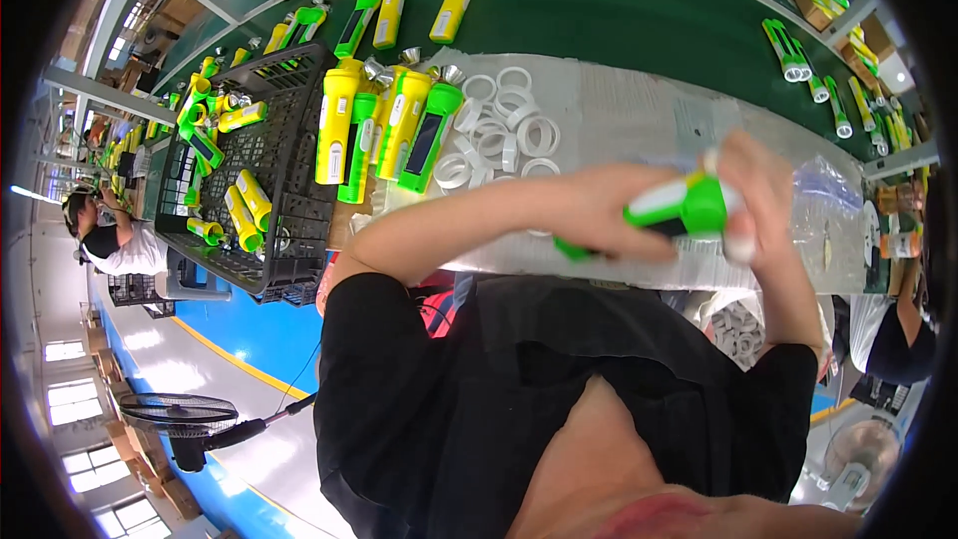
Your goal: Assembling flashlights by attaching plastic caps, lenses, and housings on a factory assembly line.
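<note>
My left hand [597, 208] is wrapped round the body of a green flashlight [699, 208], which lies sideways above the worktable with its wide head to the right. My right hand [760, 185] closes over that head, where a white ring [736, 204] shows between the fingers; motion blurs it, and how far it sits on the head I cannot tell. Left of the flashlight, several loose white rings [540, 137] lie on clear plastic sheeting [639, 105]. Beyond my left forearm, several yellow flashlights [337, 130] and green flashlights [429, 145] are grouped with silvery reflector cups at their ends.
A black crate [299, 240] with flashlight parts stands at the left. More flashlights [454, 8] rest on the green conveyor belt [579, 5] at the back. A bag of white rings [736, 327] hangs beside my right arm. Co-workers sit left and right; a fan [185, 424] is behind.
</note>
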